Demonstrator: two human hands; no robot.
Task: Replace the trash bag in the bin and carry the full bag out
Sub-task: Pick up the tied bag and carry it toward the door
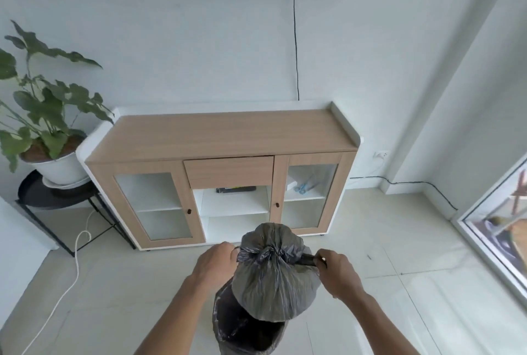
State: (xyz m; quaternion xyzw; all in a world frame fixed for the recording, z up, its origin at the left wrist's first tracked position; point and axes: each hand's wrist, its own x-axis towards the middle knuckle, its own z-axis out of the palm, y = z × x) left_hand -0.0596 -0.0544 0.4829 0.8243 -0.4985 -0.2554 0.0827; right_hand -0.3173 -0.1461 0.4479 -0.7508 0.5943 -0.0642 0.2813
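A full grey trash bag (pixel 273 289) hangs just above the bin (pixel 245 332), its neck bunched into a knot. My left hand (pixel 215 263) grips the bag's left tie end beside the knot. My right hand (pixel 338 272) pinches the right tie end, which is stretched taut out to the side. The bin stands on the floor below the bag and has a dark liner around its rim; its lower part is out of frame.
A wooden cabinet (pixel 225 138) with glass doors stands against the wall ahead. A potted plant (pixel 45 115) on a black side table (pixel 54 197) is at left, with a white cable (pixel 77 263) on the floor. A glass door (pixel 502 229) is at right.
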